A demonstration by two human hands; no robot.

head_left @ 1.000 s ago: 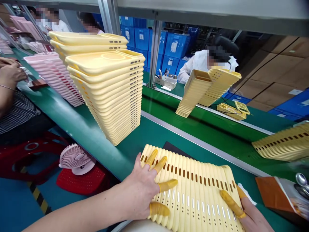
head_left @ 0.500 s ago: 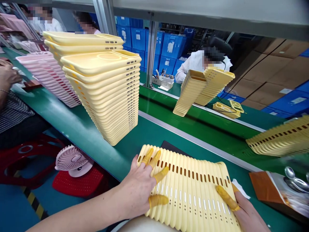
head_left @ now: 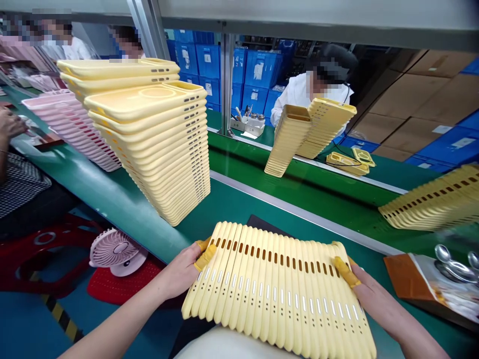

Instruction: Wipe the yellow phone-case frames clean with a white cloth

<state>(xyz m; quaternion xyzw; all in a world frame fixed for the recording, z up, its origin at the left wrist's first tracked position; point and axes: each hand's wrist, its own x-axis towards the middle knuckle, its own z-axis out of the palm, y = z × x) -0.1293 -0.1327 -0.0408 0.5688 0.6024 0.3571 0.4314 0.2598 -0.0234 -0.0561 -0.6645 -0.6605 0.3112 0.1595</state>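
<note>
My hands hold a long, fanned row of nested pale yellow phone cases between them, just above the green conveyor belt. My left hand grips the row's left end, and my right hand grips its right end. Yellow finger cots cover the fingers gripping each end. Beside the row on the left stands a tall, leaning stack of yellow phone cases. Part of the row's underside is hidden.
A pink case stack stands beyond the yellow one. A co-worker's hand is at far left. A pink fan sits on a red stool below the belt. Another yellow stack lies right; metal parts rest on paper.
My hands have slid from the top of the row to its two ends. The fingers have closed around the ends, and the row now curves more. The view has shifted slightly left.
</note>
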